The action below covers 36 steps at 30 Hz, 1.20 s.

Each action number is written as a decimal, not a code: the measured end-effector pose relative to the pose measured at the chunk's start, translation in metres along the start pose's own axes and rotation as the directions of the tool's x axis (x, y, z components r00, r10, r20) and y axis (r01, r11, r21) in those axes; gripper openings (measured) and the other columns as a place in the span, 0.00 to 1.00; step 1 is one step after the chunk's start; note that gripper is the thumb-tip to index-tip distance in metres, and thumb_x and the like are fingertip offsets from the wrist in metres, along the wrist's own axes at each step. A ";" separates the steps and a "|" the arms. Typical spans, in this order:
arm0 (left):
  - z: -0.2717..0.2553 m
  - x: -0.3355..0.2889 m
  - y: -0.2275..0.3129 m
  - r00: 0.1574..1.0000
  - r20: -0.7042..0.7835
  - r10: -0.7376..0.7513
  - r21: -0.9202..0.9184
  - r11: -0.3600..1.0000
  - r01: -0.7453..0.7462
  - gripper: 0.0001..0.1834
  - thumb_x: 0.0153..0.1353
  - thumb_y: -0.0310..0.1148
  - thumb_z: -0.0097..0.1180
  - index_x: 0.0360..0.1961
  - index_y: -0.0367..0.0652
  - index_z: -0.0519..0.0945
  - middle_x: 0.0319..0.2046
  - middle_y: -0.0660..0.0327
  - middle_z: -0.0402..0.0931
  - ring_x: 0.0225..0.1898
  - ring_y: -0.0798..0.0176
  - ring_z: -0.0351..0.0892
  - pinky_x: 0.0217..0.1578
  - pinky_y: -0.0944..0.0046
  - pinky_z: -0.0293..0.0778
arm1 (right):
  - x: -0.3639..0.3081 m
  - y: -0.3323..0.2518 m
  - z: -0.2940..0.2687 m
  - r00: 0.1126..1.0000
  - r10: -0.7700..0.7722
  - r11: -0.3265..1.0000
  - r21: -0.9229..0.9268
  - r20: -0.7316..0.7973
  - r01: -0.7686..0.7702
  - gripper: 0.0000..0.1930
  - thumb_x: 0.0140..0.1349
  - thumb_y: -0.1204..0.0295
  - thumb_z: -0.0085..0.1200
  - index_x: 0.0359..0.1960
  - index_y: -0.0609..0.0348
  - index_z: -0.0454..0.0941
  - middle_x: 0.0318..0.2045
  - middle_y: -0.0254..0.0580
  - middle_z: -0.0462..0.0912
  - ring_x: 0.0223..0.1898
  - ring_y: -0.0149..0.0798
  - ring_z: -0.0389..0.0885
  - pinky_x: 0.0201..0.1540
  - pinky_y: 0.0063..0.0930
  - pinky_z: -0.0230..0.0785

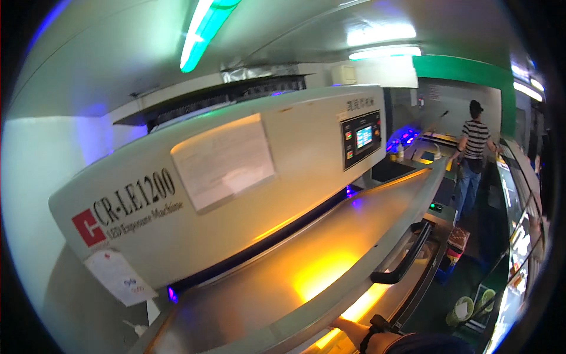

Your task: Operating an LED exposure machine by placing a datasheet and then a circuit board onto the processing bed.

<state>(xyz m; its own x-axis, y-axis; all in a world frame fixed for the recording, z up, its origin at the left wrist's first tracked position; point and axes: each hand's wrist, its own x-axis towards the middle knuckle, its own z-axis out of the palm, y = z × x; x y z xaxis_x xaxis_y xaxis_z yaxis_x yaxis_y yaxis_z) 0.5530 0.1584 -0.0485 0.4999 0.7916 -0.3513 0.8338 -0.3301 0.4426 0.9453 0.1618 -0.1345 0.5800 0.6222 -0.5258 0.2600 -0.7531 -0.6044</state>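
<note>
A forearm in a dark sleeve comes in at the bottom, with a black wristwatch (379, 326) on the wrist. It appears to be my right hand (349, 330), which reaches under the near edge of a slanted metal-framed lid (253, 283). The lid hides its fingers, so what they touch cannot be made out. My left hand is out of sight. The lid belongs to a large beige exposure machine (300, 159) and carries a black handle (407, 253) on its front. Yellow light glows below the lid and reflects on it.
A control panel with a lit screen (364, 137) sits on the machine's right end. Paper sheets (227, 162) are stuck to its front. Beyond it a person in a striped shirt (475, 138) stands at another bench. Green bins (461, 310) stand on the floor at right.
</note>
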 end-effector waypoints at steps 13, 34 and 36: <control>0.082 0.018 -0.034 0.593 -0.245 0.767 0.256 0.641 -0.723 0.28 0.59 0.47 0.59 0.54 0.38 0.73 0.50 0.48 0.74 0.52 0.37 0.72 0.52 0.38 0.68 | -0.182 0.189 -0.049 0.972 0.120 0.878 0.435 0.201 -0.199 0.36 0.54 0.34 0.59 0.42 0.60 0.85 0.33 0.42 0.83 0.31 0.38 0.81 0.37 0.35 0.74; 0.301 -0.227 0.324 -0.255 0.323 0.912 -0.390 -0.117 -0.913 0.05 0.52 0.31 0.55 0.24 0.41 0.76 0.28 0.53 0.76 0.34 0.49 0.76 0.38 0.52 0.74 | -0.751 0.336 0.053 0.010 0.988 0.125 0.832 -0.155 0.540 0.23 0.66 0.58 0.58 0.47 0.71 0.82 0.39 0.47 0.87 0.40 0.35 0.83 0.47 0.30 0.74; 0.291 -0.288 0.373 -0.318 0.383 0.867 -0.502 -0.093 -0.860 0.04 0.53 0.28 0.52 0.24 0.40 0.76 0.27 0.55 0.76 0.32 0.51 0.76 0.36 0.55 0.74 | -0.753 0.356 0.085 -0.211 0.970 0.236 0.705 -0.124 0.668 0.21 0.66 0.60 0.58 0.47 0.71 0.82 0.39 0.47 0.86 0.39 0.35 0.82 0.46 0.30 0.74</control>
<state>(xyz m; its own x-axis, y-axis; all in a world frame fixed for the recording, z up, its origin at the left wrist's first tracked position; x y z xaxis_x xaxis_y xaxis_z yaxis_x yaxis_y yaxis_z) 0.7879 -0.3426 -0.0226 0.6538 -0.7351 0.1794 -0.6253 -0.3915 0.6750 0.5353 -0.5567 -0.0048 0.2254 -0.8881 -0.4007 -0.0956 0.3891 -0.9162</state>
